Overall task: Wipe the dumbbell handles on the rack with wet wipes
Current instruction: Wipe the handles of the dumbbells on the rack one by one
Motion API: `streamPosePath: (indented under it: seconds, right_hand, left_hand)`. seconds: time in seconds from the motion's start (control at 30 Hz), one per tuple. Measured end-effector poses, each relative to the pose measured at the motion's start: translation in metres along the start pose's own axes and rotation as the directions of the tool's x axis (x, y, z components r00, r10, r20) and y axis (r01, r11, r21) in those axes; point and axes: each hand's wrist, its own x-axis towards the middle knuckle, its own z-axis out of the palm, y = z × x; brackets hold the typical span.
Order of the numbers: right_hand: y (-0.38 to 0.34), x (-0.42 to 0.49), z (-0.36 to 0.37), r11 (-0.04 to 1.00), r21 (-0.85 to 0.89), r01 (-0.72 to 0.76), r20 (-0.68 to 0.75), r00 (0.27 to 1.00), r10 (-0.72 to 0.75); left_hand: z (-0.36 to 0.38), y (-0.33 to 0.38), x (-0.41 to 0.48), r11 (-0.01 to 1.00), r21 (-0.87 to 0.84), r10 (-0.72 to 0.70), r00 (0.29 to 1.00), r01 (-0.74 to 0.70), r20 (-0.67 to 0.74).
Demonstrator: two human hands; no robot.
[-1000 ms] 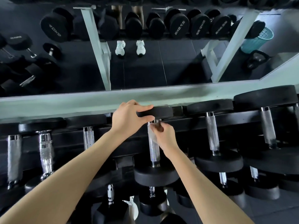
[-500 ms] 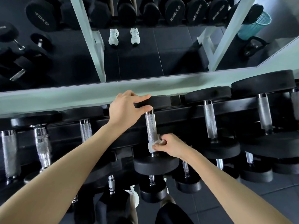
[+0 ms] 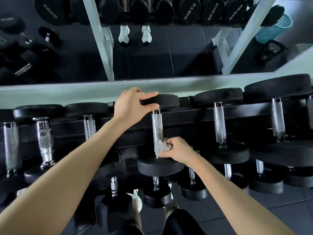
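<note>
Item: black tiered rack, set against a wall mirror, carrying a row of black-headed dumbbells on its upper rail, each lying front to back with its knurled steel handle exposed; smaller dumbbells sat on the tier below. Item: teal slatted basket, seen only as a reflection at the mirror's upper right; its contents could not be made out. Item: the dumbbell under treatment, at the middle of the upper row, resting on the rack. Item: left hand, at the dumbbell's far head, fingers laid over the top of the disc and thumb hooked under its rim, so the hand gripped the head. Item: right hand, fingers and thumb curled tight, pinching a bunched wet wipe and pressing it against the handle. The wipe was wrapped partly round the handle's lower end, just above the near head, with the upper length of the handle bare. Changes noted: one second earlier the right hand and wipe were at the top of the handle, just under the far head; half a second earlier they had reached the lower part, and they remained there at this entry. The left hand had kept its hold on the far head throughout, and the dumbbell had not left its place on the rack.
</note>
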Motion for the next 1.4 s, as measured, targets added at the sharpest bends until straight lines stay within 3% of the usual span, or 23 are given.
streamPosePath:
  seconds: [0.07,0.17,0.23,0.3,0.43,0.6,0.63,0.67,0.77,0.83,0.9,1.0,1.1,1.17,1.23,1.4]
  right_hand:
    - [0.003,-0.011,-0.001,0.988,0.146,0.045,-0.109,0.994,-0.029]
    - [0.002,-0.033,-0.014,0.779,0.603,0.17,-0.221,0.974,-0.042]
    - [-0.001,-0.042,-0.023,0.674,0.703,0.225,-0.205,0.972,-0.111]
    - [-0.006,-0.045,-0.026,0.637,0.741,0.214,-0.137,0.976,-0.169]
    - [-0.016,-0.043,-0.021,0.687,0.699,0.197,-0.052,0.973,-0.227]
    - [-0.022,-0.031,-0.006,0.746,0.643,0.172,-0.127,0.985,-0.117]
    - [-0.023,-0.028,-0.003,0.764,0.62,0.178,-0.176,0.981,-0.086]
    - [-0.025,-0.026,-0.001,0.789,0.588,0.179,-0.227,0.972,-0.051]
    - [-0.027,-0.017,0.006,0.841,0.518,0.156,-0.317,0.948,0.019]
    - [-0.03,-0.012,0.011,0.866,0.48,0.141,-0.339,0.94,0.035]
    - [-0.031,-0.008,0.019,0.909,0.392,0.143,-0.408,0.912,0.033]
    - [-0.032,-0.006,0.024,0.989,0.113,0.1,-0.524,0.851,-0.026]
    - [-0.029,-0.007,0.024,0.97,0.193,0.144,-0.508,0.861,-0.027]
    - [-0.026,-0.008,0.025,0.957,0.24,0.164,-0.498,0.867,-0.023]
    - [-0.022,-0.007,0.025,0.943,0.296,0.152,-0.506,0.862,0.02]
    - [-0.017,-0.001,0.023,0.932,0.353,0.081,-0.494,0.862,0.113]
  left_hand:
    - [0.004,0.0,-0.006,0.999,-0.031,-0.006,1.0,0.006,-0.013]
    - [0.013,-0.003,-0.032,0.995,-0.097,-0.04,0.981,0.022,-0.191]
    - [0.016,-0.007,-0.054,0.987,-0.146,-0.109,0.951,0.069,-0.29]
    - [0.02,-0.011,-0.075,0.952,-0.281,-0.191,0.952,0.12,-0.24]
    - [0.03,-0.011,-0.096,0.74,-0.601,-0.347,0.937,0.303,0.044]
    - [0.041,-0.015,-0.105,0.455,-0.807,-0.231,0.925,0.376,0.301]
    - [0.045,-0.016,-0.106,0.462,-0.805,-0.232,0.927,0.373,0.296]
    - [0.05,-0.017,-0.106,0.531,-0.765,-0.277,0.928,0.364,0.249]
    - [0.063,-0.024,-0.107,0.833,-0.424,-0.439,0.891,0.356,-0.115]
    - [0.066,-0.021,-0.106,0.863,-0.381,-0.42,0.889,0.331,-0.18]
    - [0.074,-0.015,-0.103,0.839,-0.426,-0.402,0.913,0.339,-0.064]
    - [0.087,-0.014,-0.092,0.791,-0.484,-0.416,0.909,0.375,0.025]
    - [0.096,-0.017,-0.083,0.723,-0.556,-0.474,0.88,0.409,0.031]
    - [0.098,-0.019,-0.079,0.602,-0.671,-0.523,0.848,0.433,0.078]
    - [0.099,-0.021,-0.073,0.492,-0.747,-0.533,0.833,0.447,0.148]
    - [0.102,-0.019,-0.054,0.325,-0.822,-0.583,0.783,0.468,0.216]
